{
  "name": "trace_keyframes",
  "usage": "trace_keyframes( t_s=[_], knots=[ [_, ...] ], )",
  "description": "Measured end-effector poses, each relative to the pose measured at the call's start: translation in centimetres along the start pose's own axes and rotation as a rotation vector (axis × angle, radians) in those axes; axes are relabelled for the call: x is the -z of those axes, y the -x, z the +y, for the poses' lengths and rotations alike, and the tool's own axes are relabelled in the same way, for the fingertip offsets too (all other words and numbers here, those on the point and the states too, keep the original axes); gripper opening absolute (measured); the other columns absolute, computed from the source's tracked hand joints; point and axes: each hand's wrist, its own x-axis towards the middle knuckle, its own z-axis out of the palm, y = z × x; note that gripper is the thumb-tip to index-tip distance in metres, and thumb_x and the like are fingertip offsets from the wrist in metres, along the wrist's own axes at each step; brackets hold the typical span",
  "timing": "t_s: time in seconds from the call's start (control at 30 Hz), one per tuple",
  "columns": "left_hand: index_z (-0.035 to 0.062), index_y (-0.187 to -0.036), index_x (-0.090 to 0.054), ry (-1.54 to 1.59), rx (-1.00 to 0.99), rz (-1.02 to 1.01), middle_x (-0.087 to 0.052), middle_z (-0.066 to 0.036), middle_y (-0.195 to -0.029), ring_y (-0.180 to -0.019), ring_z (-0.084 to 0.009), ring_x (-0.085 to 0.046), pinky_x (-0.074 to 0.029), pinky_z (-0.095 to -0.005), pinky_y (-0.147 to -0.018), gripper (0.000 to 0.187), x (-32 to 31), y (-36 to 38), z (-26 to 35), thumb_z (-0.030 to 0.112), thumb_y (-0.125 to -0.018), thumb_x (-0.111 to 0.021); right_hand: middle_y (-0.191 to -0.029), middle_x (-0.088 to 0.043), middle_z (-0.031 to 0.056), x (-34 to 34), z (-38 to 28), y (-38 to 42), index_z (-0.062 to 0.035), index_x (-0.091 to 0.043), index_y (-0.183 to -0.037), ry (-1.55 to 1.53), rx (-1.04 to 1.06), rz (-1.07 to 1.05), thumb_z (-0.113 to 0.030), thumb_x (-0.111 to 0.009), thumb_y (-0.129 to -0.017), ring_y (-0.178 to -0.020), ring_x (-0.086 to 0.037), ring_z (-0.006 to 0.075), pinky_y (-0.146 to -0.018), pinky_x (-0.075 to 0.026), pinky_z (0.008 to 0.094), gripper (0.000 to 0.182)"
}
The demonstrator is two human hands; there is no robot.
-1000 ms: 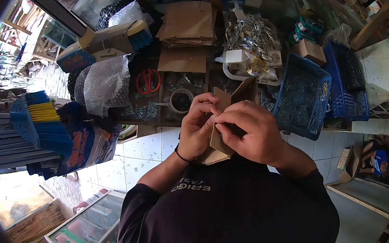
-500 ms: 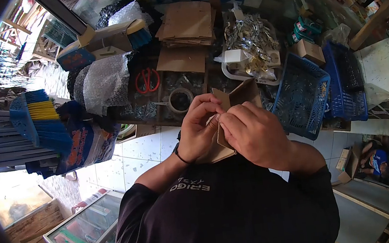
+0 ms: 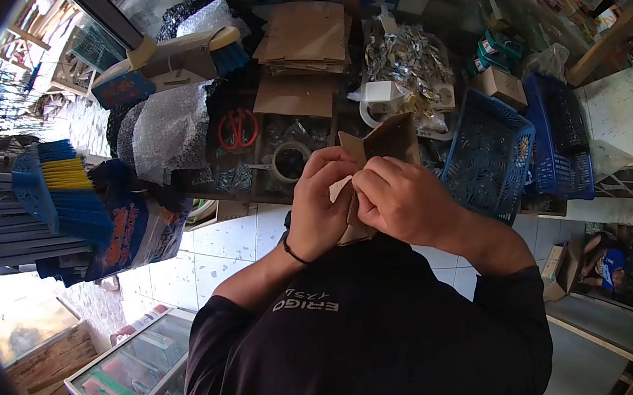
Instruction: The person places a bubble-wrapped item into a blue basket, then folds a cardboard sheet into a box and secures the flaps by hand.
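Note:
Close to my chest, a folded piece of brown cardboard (image 3: pixel 392 140) is held between both hands, its flaps standing up. My left hand (image 3: pixel 323 204) has its fingers and thumb closed on the cardboard's left side. Pressed against the middle fold, my right hand (image 3: pixel 408 196) pinches the cardboard, fingertips touching those of my left hand. The fingers cover the part where they meet. Just beyond my left hand lies a roll of tape (image 3: pixel 291 161). Red-handled scissors (image 3: pixel 238 129) rest farther left.
A cardboard stack (image 3: pixel 303 35) lies ahead, beside a tray of small metallic packets (image 3: pixel 410 62). Blue baskets (image 3: pixel 489 150) stand at the right. Bubble wrap (image 3: pixel 168 132) and blue brooms (image 3: pixel 58 188) are at the left. A glass case (image 3: pixel 137 374) stands lower left.
The cardboard has tilted and shifted slightly, its right flap now standing higher. My right hand has moved a little up and left along the fold; both hands still hold it.

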Motion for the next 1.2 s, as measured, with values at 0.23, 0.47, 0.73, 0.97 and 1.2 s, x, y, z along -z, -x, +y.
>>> trace_keyframes(
  t_s=[0.23,0.47,0.73,0.97,1.2],
  knots=[
    [0.0016,-0.089,-0.061,-0.109,-0.08,-0.036,-0.055,-0.011,-0.104,-0.098,-0.0267,-0.057,-0.045,-0.0331,-0.084,0.017,0.6,-0.3,0.8,-0.005,-0.074,-0.065,-0.075,-0.049,0.008,0.2,-0.1,0.4,-0.0033,-0.051,-0.079,0.017,0.003,0.054,-0.009,-0.064,-0.07,-0.07,-0.059,0.0223,-0.058,-0.051,0.0312,0.017],
    [0.0027,-0.091,-0.061,0.114,0.013,-0.076,-0.05,-0.011,-0.113,-0.106,-0.0224,-0.053,-0.045,-0.0315,-0.085,0.012,0.7,-0.1,0.4,-0.004,-0.081,-0.061,-0.081,-0.052,0.0082,1.1,0.6,0.8,-0.0057,-0.053,-0.083,-0.164,-0.067,0.054,-0.013,-0.069,-0.07,-0.072,-0.058,0.024,-0.063,-0.048,0.0343,0.022],
    [0.0033,-0.096,-0.06,0.154,-0.135,-0.133,-0.044,-0.01,-0.123,-0.113,-0.0196,-0.048,-0.044,-0.0289,-0.089,0.011,1.9,-1.0,-0.6,-0.002,-0.087,-0.056,-0.097,-0.058,0.0101,2.9,1.3,0.6,-0.007,-0.058,-0.1,-0.313,-0.236,-0.1,-0.037,-0.075,-0.07,-0.085,-0.058,0.0284,-0.075,-0.046,0.0391,0.046],
    [0.0026,-0.103,-0.058,0.182,-0.083,0.026,-0.042,-0.01,-0.129,-0.109,-0.0181,-0.051,-0.043,-0.0279,-0.09,0.014,1.0,-1.2,-1.3,0.0,-0.089,-0.055,-0.092,-0.056,0.0068,0.2,-1.1,1.1,-0.0075,-0.054,-0.097,-0.013,-0.102,0.084,-0.031,-0.077,-0.065,-0.079,-0.059,0.0219,-0.069,-0.043,0.0355,0.046],
    [-0.0045,-0.138,-0.033,0.483,0.071,-0.127,-0.04,-0.014,-0.14,-0.12,-0.0173,-0.047,-0.041,-0.0283,-0.095,0.047,0.7,-0.1,0.3,0.008,-0.095,-0.049,-0.077,-0.055,0.0059,-2.8,-0.4,1.4,-0.0062,-0.054,-0.083,0.085,-0.093,0.349,-0.007,-0.074,-0.065,-0.065,-0.057,0.023,-0.059,-0.043,0.0349,0.026]
  ],
)
